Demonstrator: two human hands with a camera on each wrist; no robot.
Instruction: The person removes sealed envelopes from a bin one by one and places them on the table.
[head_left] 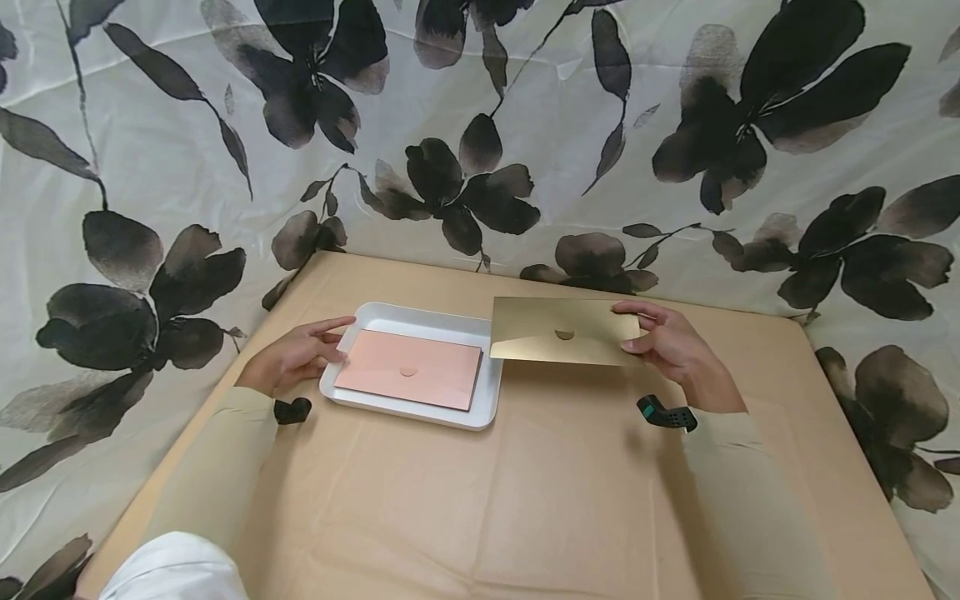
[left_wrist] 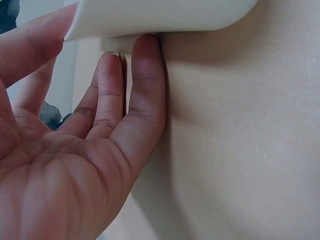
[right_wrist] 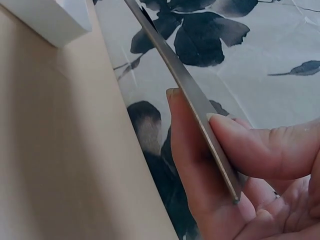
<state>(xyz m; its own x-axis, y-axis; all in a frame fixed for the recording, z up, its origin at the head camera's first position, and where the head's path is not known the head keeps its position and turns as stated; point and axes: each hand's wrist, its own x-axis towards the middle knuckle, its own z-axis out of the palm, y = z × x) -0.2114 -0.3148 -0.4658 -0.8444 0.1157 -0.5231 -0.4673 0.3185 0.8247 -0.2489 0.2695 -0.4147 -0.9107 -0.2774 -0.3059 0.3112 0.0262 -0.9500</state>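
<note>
In the head view my right hand (head_left: 663, 342) pinches a gold envelope (head_left: 528, 329) by its right end, thumb on the front and fingers behind. The envelope is raised above the table, its left edge overlapping the tray's right side in this view. Seen edge-on in the right wrist view, the envelope (right_wrist: 185, 85) is thin and flat. A white tray (head_left: 491, 400) lies to the left, with a pink envelope (head_left: 408, 367) flat inside it. My left hand (head_left: 296, 354) holds the tray's left rim; the left wrist view has fingertips (left_wrist: 146, 47) against its outer side.
A tan cloth (head_left: 480, 500) covers the table. Behind it and to the sides hangs a white sheet (head_left: 555, 183) with dark flowers. Each wrist wears a dark band, the right one (head_left: 666, 414) with a green patch. White fabric (head_left: 176, 567) shows at lower left.
</note>
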